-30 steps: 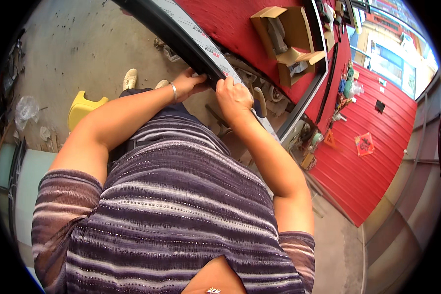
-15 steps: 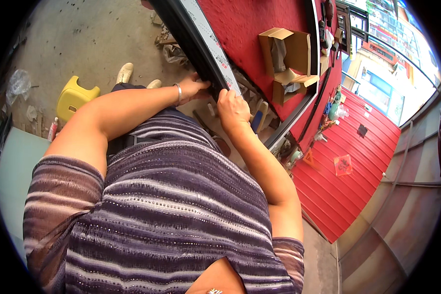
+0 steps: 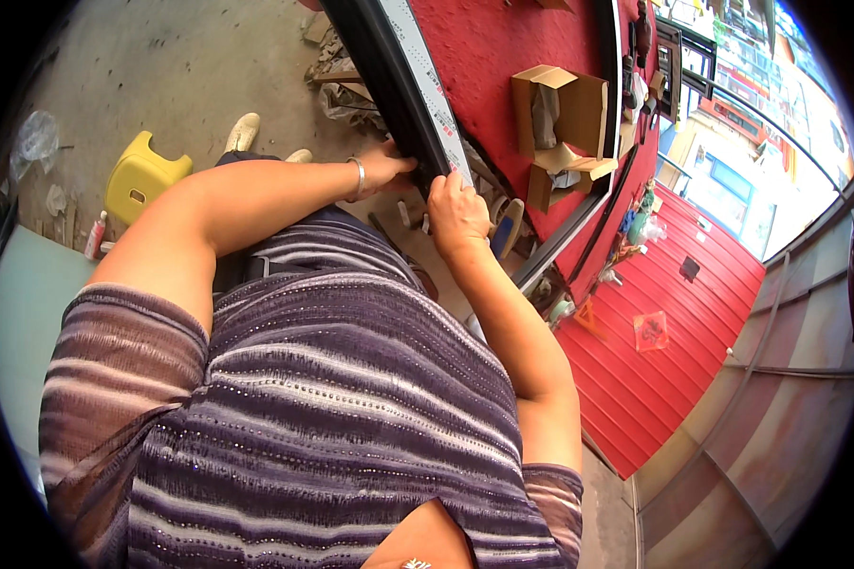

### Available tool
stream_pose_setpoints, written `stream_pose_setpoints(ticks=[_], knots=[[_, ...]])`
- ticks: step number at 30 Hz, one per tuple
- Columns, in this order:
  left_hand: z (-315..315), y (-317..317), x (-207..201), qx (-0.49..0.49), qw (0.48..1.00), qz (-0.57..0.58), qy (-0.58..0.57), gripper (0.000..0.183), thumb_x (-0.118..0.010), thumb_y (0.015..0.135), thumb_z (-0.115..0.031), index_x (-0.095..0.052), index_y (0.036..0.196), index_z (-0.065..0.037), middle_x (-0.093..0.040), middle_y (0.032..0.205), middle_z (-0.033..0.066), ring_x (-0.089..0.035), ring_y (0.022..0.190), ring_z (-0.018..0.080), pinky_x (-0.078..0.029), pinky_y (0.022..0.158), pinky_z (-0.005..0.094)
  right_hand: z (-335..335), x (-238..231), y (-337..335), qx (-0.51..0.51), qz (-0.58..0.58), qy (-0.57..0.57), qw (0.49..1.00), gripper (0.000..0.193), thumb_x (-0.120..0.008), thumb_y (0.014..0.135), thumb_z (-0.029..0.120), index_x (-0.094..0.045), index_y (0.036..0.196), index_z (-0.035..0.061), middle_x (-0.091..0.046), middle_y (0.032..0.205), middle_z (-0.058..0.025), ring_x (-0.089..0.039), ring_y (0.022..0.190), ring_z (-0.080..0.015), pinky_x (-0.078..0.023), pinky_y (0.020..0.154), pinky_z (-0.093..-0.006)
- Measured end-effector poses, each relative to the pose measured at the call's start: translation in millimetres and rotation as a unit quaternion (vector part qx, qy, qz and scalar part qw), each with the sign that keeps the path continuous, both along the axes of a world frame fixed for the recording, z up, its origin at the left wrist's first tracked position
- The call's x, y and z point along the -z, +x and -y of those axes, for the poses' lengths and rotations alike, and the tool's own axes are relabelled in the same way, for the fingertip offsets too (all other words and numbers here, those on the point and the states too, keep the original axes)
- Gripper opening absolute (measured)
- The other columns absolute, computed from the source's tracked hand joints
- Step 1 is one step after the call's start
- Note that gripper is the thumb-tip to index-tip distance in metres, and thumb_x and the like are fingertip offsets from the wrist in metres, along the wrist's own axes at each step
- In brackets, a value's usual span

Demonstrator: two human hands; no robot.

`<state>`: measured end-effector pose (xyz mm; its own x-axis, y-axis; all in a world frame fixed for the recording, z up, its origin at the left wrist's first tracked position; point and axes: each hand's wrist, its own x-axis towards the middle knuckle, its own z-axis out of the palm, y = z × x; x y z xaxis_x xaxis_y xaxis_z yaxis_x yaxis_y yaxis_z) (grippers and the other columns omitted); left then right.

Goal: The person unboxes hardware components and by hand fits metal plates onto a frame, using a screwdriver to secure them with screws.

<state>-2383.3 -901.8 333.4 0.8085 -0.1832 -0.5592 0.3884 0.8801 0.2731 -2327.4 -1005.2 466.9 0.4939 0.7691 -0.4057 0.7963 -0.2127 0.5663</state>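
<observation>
A long black profile (image 3: 386, 81), with printed white film along its right face, slants from the top edge down to my hands. My right hand (image 3: 460, 213) is closed around its near end, knuckles up, on the film side. At the profile's left side is my left hand (image 3: 384, 171), a silver bangle on the wrist. Its fingers are bent and closed against the lower edge of the profile; the fingertips are partly hidden there. Below the profile's end, what lies between the hands is in shadow and hard to make out.
Right of the profile, an open cardboard box (image 3: 579, 109) stands on a red-covered table (image 3: 484, 57). A yellow stool (image 3: 147, 180), a red-and-white bottle (image 3: 96, 235) and a clear plastic bag (image 3: 36, 142) are at left. Scraps (image 3: 327, 62) lie beyond my feet. Red corrugated panelling (image 3: 674, 313) stands at right.
The profile and both hands sit slightly farther right in the picture, as do the table and box. Both hands keep to the profile's near end; the grip looks much the same.
</observation>
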Motion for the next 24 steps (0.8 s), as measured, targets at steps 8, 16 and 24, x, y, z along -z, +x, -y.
stream_pose_setpoints(ticks=[8,16,24], knots=[[2.3,2.2,1.2,0.000,1.000,-0.009,-0.002,0.043,-0.062,0.093,-0.016,-0.044,0.132,-0.011,-0.062,0.112,0.0101,-0.067,0.092,0.0228,-0.057,0.080,0.0356,0.8,-0.8,-1.9,0.002,-0.001,-0.053,0.999,0.005,-0.059,0.081,0.014,-0.056,0.077,0.0117,-0.058,0.074,-0.0054,-0.067,0.071,-0.0230,-0.053,0.059,-0.0338],[0.7,0.7,-2.5,-0.004,1.000,-0.008,0.009,0.045,-0.062,0.092,-0.015,-0.044,0.134,-0.011,-0.062,0.114,0.0098,-0.066,0.095,0.0229,-0.057,0.079,0.0352,-1.4,-10.4,-1.2,-0.035,-0.046,-0.019,0.998,0.005,-0.057,0.082,0.015,-0.055,0.079,0.0122,-0.058,0.076,-0.0051,-0.066,0.070,-0.0229,-0.053,0.060,-0.0341],[1.3,0.4,0.3,-0.001,1.000,0.003,0.007,0.045,-0.061,0.092,-0.014,-0.045,0.134,-0.010,-0.062,0.114,0.0103,-0.066,0.096,0.0231,-0.057,0.080,0.0354,0.4,-9.3,-0.6,-0.045,-0.034,-0.014,0.998,0.005,-0.058,0.081,0.014,-0.054,0.077,0.0132,-0.059,0.075,-0.0051,-0.066,0.070,-0.0225,-0.052,0.060,-0.0332]])
